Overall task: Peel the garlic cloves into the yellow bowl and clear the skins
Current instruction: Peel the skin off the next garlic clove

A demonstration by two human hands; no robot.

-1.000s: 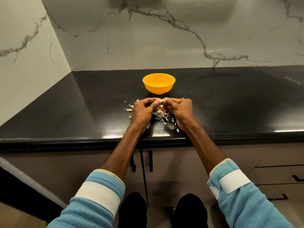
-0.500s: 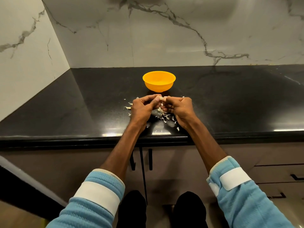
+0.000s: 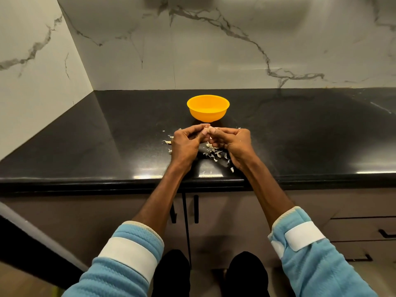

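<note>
L hand (image 3: 186, 144) & R hand (image 3: 234, 144) meet at the fingertips, fingers curled, both pinching one small pale garlic clove (image 3: 207, 130); prob. part-peeled, too small to tell. Just beyond the grip, not touching, is the yellow bowl (image 3: 206, 116). Loose skins (image 3: 214, 154) lie below the grip on the black counter (image 3: 85, 136), a few left of it.

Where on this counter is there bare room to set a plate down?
Bare counter stretches left of the left hand to the wall, and right of the right hand. Crowded: garlic skins around both hands, yellow bowl just behind.
</note>
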